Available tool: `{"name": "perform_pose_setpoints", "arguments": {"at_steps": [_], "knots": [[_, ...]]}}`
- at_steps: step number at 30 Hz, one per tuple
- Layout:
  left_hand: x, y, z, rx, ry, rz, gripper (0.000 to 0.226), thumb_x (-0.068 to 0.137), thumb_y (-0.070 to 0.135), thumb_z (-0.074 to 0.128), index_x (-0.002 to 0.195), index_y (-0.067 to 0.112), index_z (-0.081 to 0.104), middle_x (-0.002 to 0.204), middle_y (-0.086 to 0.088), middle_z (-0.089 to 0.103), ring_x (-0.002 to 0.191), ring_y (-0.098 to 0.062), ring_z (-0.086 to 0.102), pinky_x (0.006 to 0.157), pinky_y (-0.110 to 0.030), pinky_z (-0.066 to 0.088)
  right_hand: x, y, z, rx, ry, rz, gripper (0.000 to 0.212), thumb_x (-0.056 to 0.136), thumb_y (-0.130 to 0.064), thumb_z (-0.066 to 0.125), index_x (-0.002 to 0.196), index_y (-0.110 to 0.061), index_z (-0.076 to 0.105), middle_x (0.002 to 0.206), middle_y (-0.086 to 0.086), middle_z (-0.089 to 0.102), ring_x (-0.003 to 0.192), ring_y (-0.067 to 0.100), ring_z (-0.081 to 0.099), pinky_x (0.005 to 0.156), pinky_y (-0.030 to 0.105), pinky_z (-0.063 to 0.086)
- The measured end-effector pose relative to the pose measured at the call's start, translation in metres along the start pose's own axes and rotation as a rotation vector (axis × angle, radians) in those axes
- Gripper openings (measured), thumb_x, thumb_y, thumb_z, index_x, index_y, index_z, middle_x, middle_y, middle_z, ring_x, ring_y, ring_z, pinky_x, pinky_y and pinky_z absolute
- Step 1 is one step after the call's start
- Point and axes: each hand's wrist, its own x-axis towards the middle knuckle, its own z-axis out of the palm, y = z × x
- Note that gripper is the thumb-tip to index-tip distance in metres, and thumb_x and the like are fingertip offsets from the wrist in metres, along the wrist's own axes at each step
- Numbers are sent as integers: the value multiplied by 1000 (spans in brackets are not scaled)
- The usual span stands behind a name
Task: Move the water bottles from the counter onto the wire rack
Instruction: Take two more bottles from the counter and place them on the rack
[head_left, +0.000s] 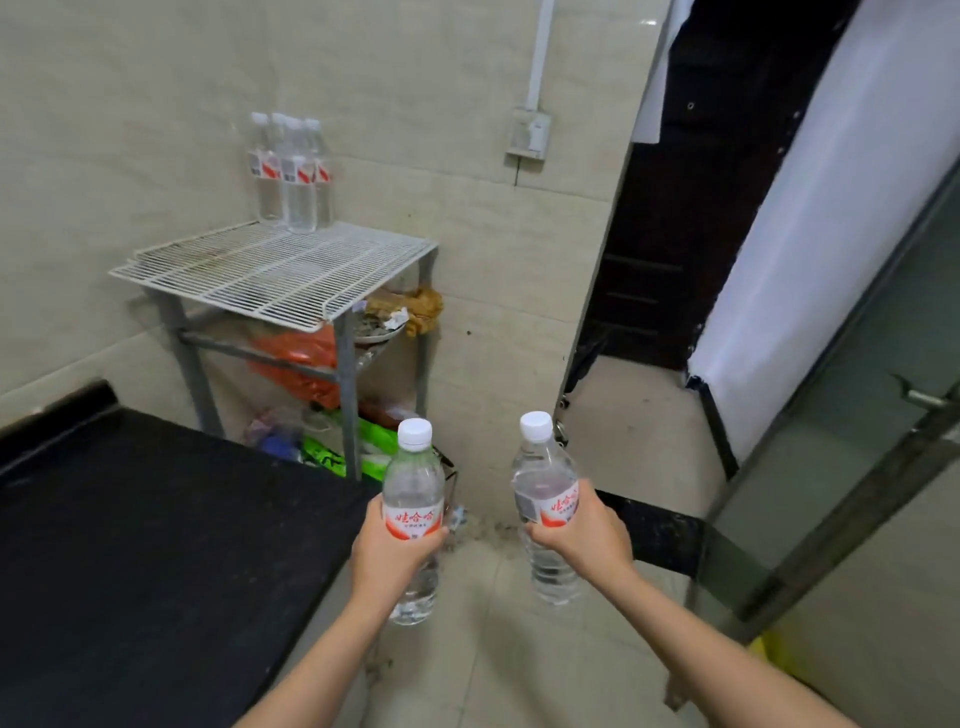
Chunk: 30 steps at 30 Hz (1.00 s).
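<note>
My left hand (390, 552) grips a clear water bottle (414, 478) with a white cap and a red-and-white label, held upright. My right hand (582, 530) grips a second, like bottle (543, 475), also upright. Both hang over the floor, just right of the black counter (145, 530). The white wire rack (270, 273) stands ahead on grey legs against the tiled wall. Several more bottles (291, 171) stand close together at the rack's back edge. Most of the rack's wire top is bare.
Under the rack lie an orange bag (298, 364), green packets (332, 457) and a dish with scraps (382, 325). A dark doorway (691, 208) opens at the right, with a glass door (857, 493) and its handle nearer me. A wall socket (529, 132) sits above.
</note>
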Motion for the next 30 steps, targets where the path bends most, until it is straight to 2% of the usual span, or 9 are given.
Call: {"name": "perform_pose_setpoints", "arguments": {"at_steps": [4, 8, 10, 13, 17, 21, 24, 26, 30], "knots": [[45, 9, 30, -20, -17, 9, 65, 28, 49, 69, 85, 25, 49, 85, -5, 64, 81, -26, 61, 74, -36, 49, 47, 15, -4, 41, 21, 58, 55, 62, -43, 74, 105, -21, 49, 100, 0, 67, 93, 23, 62, 75, 31, 48], [95, 27, 62, -29, -36, 42, 50, 49, 13, 85, 77, 31, 47, 79, 4, 61, 77, -24, 59, 74, -32, 45, 106, 22, -5, 52, -8, 40, 56, 58, -46, 73, 105, -26, 49, 98, -4, 67, 90, 20, 63, 77, 32, 51], [126, 38, 76, -15, -30, 83, 49, 57, 2, 82, 85, 28, 50, 83, 2, 62, 81, -24, 59, 73, -30, 43, 145, 17, -7, 87, -21, 6, 54, 56, -46, 72, 103, -28, 50, 96, -4, 68, 88, 19, 63, 78, 35, 53], [172, 59, 97, -30, 14, 173, 57, 58, 1, 82, 105, 16, 53, 99, -7, 64, 91, -23, 60, 77, -30, 44, 209, 3, -11, 180, -33, -88, 49, 58, -40, 75, 99, -27, 50, 94, -4, 66, 88, 20, 63, 79, 36, 52], [221, 102, 118, -108, 157, 260, 62, 61, -3, 80, 112, 14, 51, 103, -4, 61, 96, -19, 57, 82, -28, 40, 294, -29, -26, 318, -37, -239, 51, 59, -34, 79, 99, -29, 47, 96, -3, 65, 91, 21, 63, 81, 37, 52], [259, 141, 121, -123, 365, 371, 73, 55, 5, 85, 120, 8, 53, 112, -7, 63, 103, -18, 59, 94, -32, 41, 359, -70, -46, 507, -8, -369, 58, 60, -22, 83, 102, -29, 45, 96, -5, 59, 92, 19, 60, 81, 31, 47], [282, 162, 109, -134, 486, 404, 78, 47, 25, 83, 117, 7, 55, 111, -6, 64, 98, -15, 61, 94, -34, 44, 391, -102, -51, 680, 37, -425, 62, 57, -11, 85, 107, -22, 50, 97, -4, 58, 89, 14, 56, 78, 25, 40], [298, 174, 97, -101, 522, 388, 83, 43, 35, 81, 117, 8, 56, 109, -7, 67, 98, -19, 64, 90, -34, 48, 413, -122, -48, 765, 31, -466, 65, 53, -13, 87, 109, -17, 54, 98, -2, 61, 90, 16, 59, 78, 26, 41], [331, 191, 69, -66, 549, 350, 78, 47, 29, 87, 117, 12, 57, 103, -8, 69, 94, -22, 67, 86, -40, 53, 453, -167, -36, 845, 5, -528, 65, 49, -22, 87, 105, -15, 55, 96, 2, 64, 89, 22, 62, 80, 33, 49]]}}
